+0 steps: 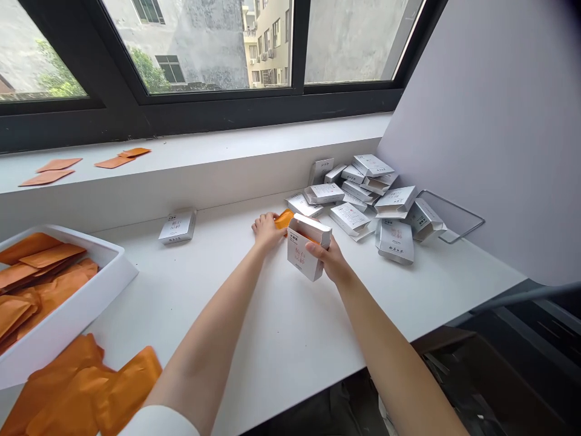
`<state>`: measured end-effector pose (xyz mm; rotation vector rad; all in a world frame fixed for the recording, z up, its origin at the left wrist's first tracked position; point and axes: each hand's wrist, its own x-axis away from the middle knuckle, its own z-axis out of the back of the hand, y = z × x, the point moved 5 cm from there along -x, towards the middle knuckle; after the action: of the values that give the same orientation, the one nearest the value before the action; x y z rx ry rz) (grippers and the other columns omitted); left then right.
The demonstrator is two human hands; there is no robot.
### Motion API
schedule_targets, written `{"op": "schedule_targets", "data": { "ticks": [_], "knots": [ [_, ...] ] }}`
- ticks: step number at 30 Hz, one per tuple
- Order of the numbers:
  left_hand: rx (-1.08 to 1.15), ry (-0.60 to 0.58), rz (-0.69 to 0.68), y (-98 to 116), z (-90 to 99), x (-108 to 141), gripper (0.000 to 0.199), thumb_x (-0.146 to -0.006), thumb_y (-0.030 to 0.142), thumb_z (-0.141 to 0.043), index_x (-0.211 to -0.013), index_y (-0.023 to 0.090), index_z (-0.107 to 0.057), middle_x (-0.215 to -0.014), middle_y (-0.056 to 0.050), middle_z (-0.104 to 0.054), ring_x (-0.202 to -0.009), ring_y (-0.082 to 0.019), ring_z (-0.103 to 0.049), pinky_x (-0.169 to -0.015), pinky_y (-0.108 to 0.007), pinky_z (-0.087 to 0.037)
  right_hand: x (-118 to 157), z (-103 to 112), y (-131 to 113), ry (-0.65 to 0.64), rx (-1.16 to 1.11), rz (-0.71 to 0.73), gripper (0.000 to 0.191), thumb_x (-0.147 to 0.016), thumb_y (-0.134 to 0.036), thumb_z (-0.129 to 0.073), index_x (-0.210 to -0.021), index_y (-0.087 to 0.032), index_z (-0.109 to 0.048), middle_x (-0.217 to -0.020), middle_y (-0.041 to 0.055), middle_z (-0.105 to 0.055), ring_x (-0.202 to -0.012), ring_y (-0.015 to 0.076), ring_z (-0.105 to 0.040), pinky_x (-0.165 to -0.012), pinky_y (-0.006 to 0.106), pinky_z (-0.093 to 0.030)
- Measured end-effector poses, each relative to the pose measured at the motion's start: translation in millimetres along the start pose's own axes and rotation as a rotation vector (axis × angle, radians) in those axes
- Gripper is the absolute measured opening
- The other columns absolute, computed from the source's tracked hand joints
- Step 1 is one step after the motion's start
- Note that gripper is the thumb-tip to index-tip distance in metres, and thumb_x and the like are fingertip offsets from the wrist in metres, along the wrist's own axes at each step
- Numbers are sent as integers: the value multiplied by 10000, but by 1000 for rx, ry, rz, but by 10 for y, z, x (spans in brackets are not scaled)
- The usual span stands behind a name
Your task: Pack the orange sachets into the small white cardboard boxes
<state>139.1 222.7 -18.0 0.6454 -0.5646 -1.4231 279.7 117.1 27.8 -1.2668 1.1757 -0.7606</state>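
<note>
Tabletop (281,333): curled left hand (266,231) touches orange packet (284,218), right hand (333,259) clasps box (302,253).

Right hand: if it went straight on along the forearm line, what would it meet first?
Beyond the white box it holds, the right hand would probably meet the orange packet at the left hand; height difference unclear.
</note>
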Motion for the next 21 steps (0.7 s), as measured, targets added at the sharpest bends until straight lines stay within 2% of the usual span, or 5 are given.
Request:
{"op": "schedule_targets", "data": {
  "ticks": [3,7,10,14,21],
  "knots": [
    [195,-66,-71,-60,252,56,312,-823,329,-523,-1104,194,-506,-1058,-82,-644,-957,-212,-594,-833,-335,-451,-1,-1,-3,-22,-16,-12,626,-786,-480,-658,-1335,-273,-439,-1210,82,-584,-1119,265,-554,-918,417,-467],
    [389,-59,-220,-45,1031,386,312,-888,417,-458,-1104,202,-527,-1062,-55,-637,-912,-176,-598,-777,-288,-464,9,-99,16,-147,-11,-48,618,-776,-481,-670,-1310,-256,-454,-1138,82,-596,-1023,243,-572,-844,385,-476],
    [410,-186,-482,175,1485,857,233,-872,403,-556,-964,199,-620,-908,-42,-635,-848,-185,-587,-747,-303,-453,47,-238,59,-302,-7,-117,694,-750,-472,-706,-1342,-253,-415,-1050,71,-622,-929,219,-592,-788,356,-477],
    [56,-149,-760,447,1575,1390,178,-929,265,-493,-943,226,-666,-855,-18,-632,-783,-144,-550,-799,-317,-400,121,-430,124,-494,72,-164,778,-727,-461,-730,-1378,-236,-370,-877,28,-627,-746,175,-584,-690,314,-472],
    [-123,25,-983,521,1539,1678,230,-948,179,-472,-1078,264,-641,-799,8,-621,-725,-111,-523,-825,-323,-340,157,-597,146,-642,57,-96,799,-674,-448,-757,-1351,-227,-396,-1134,83,-573,-910,213,-583,-730,331,-484]
  ]
}}
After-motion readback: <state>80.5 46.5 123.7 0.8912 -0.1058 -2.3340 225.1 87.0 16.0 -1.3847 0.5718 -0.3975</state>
